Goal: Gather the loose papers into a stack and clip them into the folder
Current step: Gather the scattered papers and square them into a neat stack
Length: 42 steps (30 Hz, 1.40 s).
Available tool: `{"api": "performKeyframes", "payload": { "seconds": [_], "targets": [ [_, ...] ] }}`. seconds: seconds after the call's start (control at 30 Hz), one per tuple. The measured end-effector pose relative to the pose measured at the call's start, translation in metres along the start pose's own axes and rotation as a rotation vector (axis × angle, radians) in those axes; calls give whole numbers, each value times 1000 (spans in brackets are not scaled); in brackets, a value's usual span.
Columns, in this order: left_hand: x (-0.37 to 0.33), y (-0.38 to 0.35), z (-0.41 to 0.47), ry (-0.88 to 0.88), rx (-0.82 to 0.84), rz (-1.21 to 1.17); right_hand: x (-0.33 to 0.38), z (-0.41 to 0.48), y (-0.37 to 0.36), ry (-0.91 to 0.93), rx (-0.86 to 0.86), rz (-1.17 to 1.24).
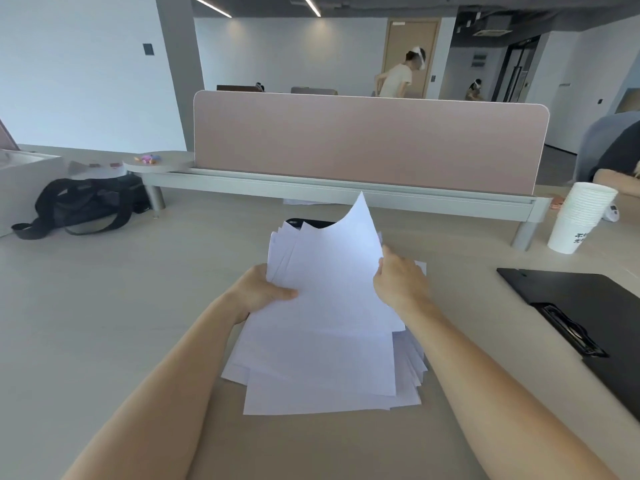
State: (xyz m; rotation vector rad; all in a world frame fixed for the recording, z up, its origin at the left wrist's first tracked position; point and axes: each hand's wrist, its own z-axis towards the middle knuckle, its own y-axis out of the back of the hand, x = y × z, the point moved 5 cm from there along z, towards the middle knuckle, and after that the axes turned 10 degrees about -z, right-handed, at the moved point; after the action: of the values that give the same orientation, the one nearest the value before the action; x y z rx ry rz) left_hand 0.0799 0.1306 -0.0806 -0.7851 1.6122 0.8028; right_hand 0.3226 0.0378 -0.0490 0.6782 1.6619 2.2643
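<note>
Beige desk (104,306) fills the near view of an open office, with a pink divider panel (363,143) standing along its far edge. At the middle of the desk lies an untidy stack of white papers (322,358), its sheets fanned out of line at the corners. The upper sheets are lifted and curl upward at their far end, while the lower ones rest flat on the desk. The left hand (261,289) is closed on the left edge of the lifted sheets, thumb pressed on top. The right hand (398,275) grips their right edge, fingers curled around it. Just behind the papers a dark object (311,223) peeks out, too hidden to identify. To the right, well apart from the papers, a black folder (588,306) lies open and flat, its metal clip (571,332) showing on the inner face. Farther back on the right stands a stack of white paper cups (580,216). On the left, a black bag (86,202) rests on the desk. Beyond the divider, a person in a light top (396,79) bends forward near a wooden door (412,39)
</note>
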Motion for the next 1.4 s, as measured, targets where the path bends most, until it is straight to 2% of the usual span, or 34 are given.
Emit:
{"api": "performKeyframes", "payload": {
  "seconds": [0.03,0.1,0.23,0.37,0.5,0.67,0.73,0.93,1.0,1.13,1.2,1.3,1.4],
  "targets": [
    [0,1,0,7,-11,-15,-3,2,4,-23,-20,-68],
    [1,4,1,24,-38,-55,-14,5,8,-79,-23,-58],
    [-1,4,-2,22,-44,-113,-33,11,-1,-138,72,200],
    [-3,0,-4,38,-97,-149,-31,-1,-13,-119,165,61],
    [-1,0,-4,1,-119,-96,-25,-3,-17,-162,154,156],
    [-4,0,-9,-36,-118,-82,-24,-5,-15,-208,212,94],
    [-5,2,-10,-53,-117,-148,-25,-5,-15,-238,212,204],
    [-6,9,-11,-69,-100,-253,-31,-2,-17,-278,171,753],
    [-5,8,-10,-63,-132,-234,-30,-3,-11,-237,118,761],
    [-4,6,-8,-55,-166,-119,-38,-2,-4,-219,45,627],
    [-3,8,-9,-46,-185,-95,-44,-2,-5,-258,95,627],
    [-4,11,-10,-31,-219,-55,-54,-4,0,-315,259,768],
    [-8,9,-13,-17,-209,-141,-59,-11,1,-302,385,762]
  ]
}}
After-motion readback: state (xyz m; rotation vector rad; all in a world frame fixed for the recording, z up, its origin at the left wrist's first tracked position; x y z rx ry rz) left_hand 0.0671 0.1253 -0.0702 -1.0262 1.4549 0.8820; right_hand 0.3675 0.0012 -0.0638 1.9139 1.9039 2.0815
